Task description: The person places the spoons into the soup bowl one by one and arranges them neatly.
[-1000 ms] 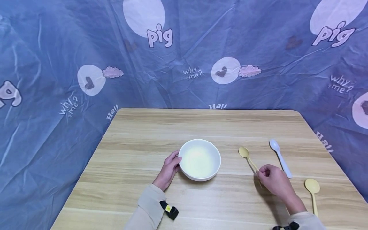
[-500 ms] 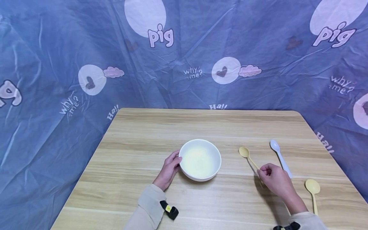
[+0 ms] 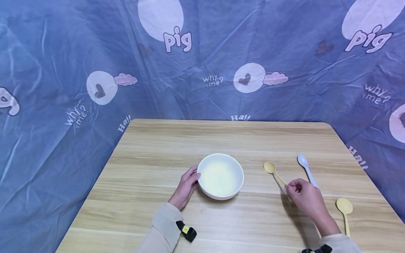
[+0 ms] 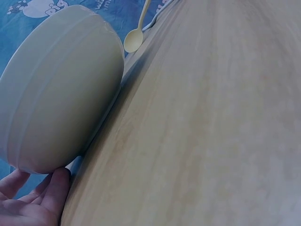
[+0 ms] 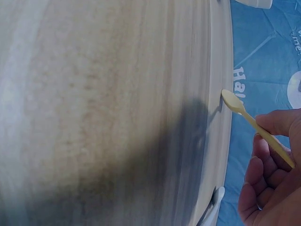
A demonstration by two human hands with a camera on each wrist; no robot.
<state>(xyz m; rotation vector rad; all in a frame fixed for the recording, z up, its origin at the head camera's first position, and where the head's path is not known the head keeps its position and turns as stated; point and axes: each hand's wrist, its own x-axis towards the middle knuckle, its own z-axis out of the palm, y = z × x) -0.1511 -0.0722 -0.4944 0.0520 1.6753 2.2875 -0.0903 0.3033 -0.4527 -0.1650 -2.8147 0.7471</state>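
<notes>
A round white bowl sits on the table, left of the spoons. My left hand grips its left side, thumb at the rim and fingers lower on the outer wall; the left wrist view shows fingertips against the wall. To the right, my right hand pinches a yellow spoon by its handle between thumb and forefinger. In the right wrist view, that spoon's bowl end points away from the hand, close to the tabletop; whether it touches I cannot tell.
A pale white-blue spoon lies just beyond the right hand, its handle end partly hidden. Another yellow spoon lies near the right sleeve. The wooden table has a blue printed cloth hanging behind it.
My right hand has shifted slightly right and away from me with the yellow spoon. The left hand and the white bowl stay in place.
</notes>
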